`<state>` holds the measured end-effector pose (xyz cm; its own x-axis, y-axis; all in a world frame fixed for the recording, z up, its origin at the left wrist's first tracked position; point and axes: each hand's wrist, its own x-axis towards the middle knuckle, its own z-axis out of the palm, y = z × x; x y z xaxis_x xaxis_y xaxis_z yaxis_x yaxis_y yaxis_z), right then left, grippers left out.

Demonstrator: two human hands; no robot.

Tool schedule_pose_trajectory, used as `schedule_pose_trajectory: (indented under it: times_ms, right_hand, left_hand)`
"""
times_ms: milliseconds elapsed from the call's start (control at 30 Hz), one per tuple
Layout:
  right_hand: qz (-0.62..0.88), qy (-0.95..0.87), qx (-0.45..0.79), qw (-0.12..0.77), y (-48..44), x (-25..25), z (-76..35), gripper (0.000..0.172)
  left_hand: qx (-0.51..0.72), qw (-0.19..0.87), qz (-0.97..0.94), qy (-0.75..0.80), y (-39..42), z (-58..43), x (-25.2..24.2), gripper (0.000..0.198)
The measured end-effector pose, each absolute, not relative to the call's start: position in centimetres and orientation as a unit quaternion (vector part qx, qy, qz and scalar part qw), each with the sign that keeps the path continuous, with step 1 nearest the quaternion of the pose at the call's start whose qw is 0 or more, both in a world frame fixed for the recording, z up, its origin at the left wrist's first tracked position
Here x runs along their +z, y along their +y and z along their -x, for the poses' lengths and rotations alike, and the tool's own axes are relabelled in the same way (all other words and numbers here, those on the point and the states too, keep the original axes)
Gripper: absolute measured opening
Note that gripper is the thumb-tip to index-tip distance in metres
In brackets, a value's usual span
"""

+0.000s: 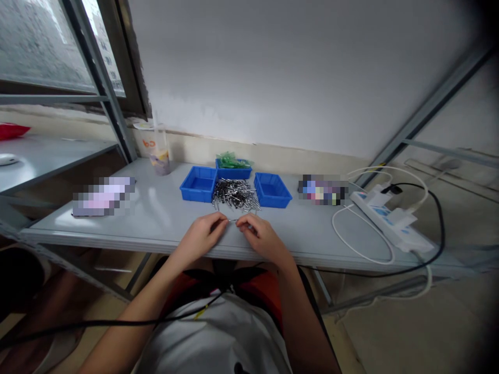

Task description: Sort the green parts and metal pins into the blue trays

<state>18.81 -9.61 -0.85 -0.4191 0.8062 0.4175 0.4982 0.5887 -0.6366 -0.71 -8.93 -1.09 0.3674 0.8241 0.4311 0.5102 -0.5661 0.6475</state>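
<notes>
My left hand (206,231) and my right hand (262,236) meet over the front of the table, fingertips pinched. A thin, shiny metal pin (232,221) spans the small gap between them, one end in each pinch; its exact kind is too small to make out. Just beyond the fingers lies a heap of similar slim metal pieces (234,194), some silvery, some dark. Blue plastic trays flank it: a left tray (195,195) and a right tray (274,200). Behind the heap, a third blue tray (234,172) holds green translucent pieces (231,160).
A drink cup with a straw (160,158) stands at the back left. Blurred-out flat objects lie on the left (104,196) and right (323,190). A white power strip (393,223) with looping cables covers the table's right end. A black cable (117,323) crosses my lap.
</notes>
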Motion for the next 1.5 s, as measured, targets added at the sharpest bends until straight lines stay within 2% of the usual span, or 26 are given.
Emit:
schedule_pose_trajectory:
  times_ms: [1500]
  right_hand:
    - [0.426,-0.807,0.206,0.355,-9.73,-0.87,-18.76,0.019]
  left_hand:
    - [0.393,0.220,-0.779,0.435,-8.53,0.72,-1.74,0.018]
